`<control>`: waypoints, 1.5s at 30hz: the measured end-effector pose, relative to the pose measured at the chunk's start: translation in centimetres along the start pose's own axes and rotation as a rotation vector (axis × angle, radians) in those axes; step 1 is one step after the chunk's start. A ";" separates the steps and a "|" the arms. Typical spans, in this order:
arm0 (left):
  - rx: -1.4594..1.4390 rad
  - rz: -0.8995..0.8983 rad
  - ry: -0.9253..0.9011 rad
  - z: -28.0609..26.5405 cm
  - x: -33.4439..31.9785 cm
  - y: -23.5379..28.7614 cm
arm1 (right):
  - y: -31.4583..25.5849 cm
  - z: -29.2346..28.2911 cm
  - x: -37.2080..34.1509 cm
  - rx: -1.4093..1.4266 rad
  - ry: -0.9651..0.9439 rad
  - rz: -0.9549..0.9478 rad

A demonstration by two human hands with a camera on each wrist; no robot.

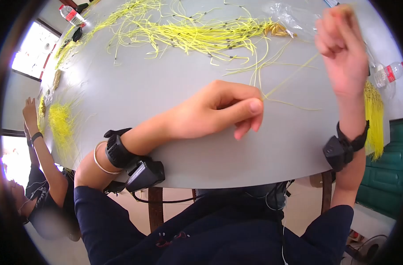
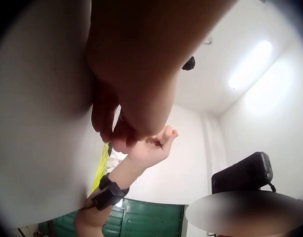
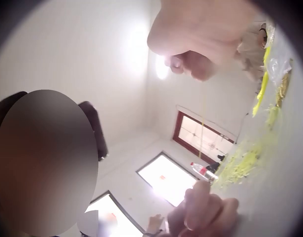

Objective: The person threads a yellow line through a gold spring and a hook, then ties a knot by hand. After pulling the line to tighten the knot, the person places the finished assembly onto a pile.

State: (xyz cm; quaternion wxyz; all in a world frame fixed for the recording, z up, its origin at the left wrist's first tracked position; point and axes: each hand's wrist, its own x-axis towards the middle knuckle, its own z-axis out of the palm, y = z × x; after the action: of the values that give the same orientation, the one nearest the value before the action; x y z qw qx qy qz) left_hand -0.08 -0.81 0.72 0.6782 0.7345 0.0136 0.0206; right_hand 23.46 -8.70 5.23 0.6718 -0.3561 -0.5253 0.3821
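Note:
A thin yellow string (image 1: 292,76) runs slantwise between the two hands above the grey table (image 1: 201,154). My left hand (image 1: 223,108) pinches it between thumb and curled index finger, low over the tabletop, and loose string ends trail from that grip. Raised at the upper right, my right hand (image 1: 345,53) has its fingers curled in and grips the string's other end. In the right wrist view the string (image 3: 203,108) drops from the right hand (image 3: 206,37) toward the left hand (image 3: 206,212). Farther back lies a bundle of yellow strings (image 1: 188,35) with small dark bits along them.
Golden-brown ends (image 1: 276,29) finish the bundle beside a clear plastic bag (image 1: 290,15). More yellow strings (image 1: 374,119) hang over the right edge near a bottle (image 1: 389,74). Another bottle (image 1: 71,14) stands far left. Another person (image 1: 46,172) sits at the left beside a yellow pile (image 1: 62,123).

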 end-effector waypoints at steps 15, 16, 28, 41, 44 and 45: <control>-0.095 0.022 0.596 -0.6 0.1 -1.1 | 3.3 4.2 -1.9 -0.775 -0.340 0.015; -0.073 0.027 0.603 -0.6 0.1 -1.2 | 3.4 5.0 -2.1 -0.796 -0.218 -0.033; -0.018 0.062 0.576 0.0 0.2 -1.1 | 4.3 4.8 -2.0 -0.940 -0.255 -0.338; 0.211 0.031 0.629 -0.3 -0.1 -1.1 | 3.9 4.1 -1.9 -1.154 -0.422 -0.353; 0.201 0.010 0.528 -0.4 -0.2 -1.4 | 3.8 3.9 -1.8 -1.102 -0.527 -0.273; 0.262 0.045 0.466 -0.3 -0.2 -1.2 | 3.4 3.8 -1.7 -0.964 -0.579 -0.103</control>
State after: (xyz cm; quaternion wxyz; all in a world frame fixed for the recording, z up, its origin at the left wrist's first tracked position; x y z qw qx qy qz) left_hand -0.30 -0.43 -0.45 0.5553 0.7915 0.1557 0.2022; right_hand 19.02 -8.40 2.25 0.2793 -0.4771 -0.8201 0.1476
